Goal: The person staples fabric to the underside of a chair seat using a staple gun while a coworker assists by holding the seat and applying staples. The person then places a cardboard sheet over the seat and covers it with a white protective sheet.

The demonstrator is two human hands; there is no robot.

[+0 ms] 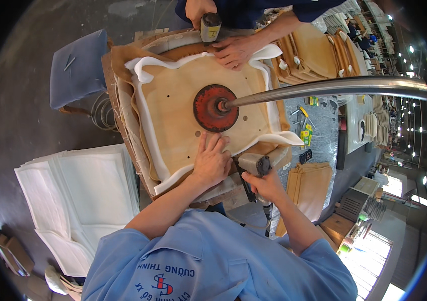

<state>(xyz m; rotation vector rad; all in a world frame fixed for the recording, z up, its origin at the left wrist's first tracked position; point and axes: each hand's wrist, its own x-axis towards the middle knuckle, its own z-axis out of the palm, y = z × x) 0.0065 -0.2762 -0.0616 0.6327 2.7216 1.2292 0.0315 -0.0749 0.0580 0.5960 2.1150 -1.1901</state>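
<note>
My left hand lies on the near part of a light wooden board, fingers stretched out below a round red disc. My right hand is wrapped round a pneumatic staple gun, its head at the board's near right edge. White padding rims the board, with loose ends at the corners. Tan cover material shows outside the padding. A metal rod ends at the red disc, which rests on the board.
Opposite, a co-worker's hand rests on the board's far edge; their other hand holds a staple gun. A blue cushion and white padding sheets are at left. Tan panels lie on the table at right.
</note>
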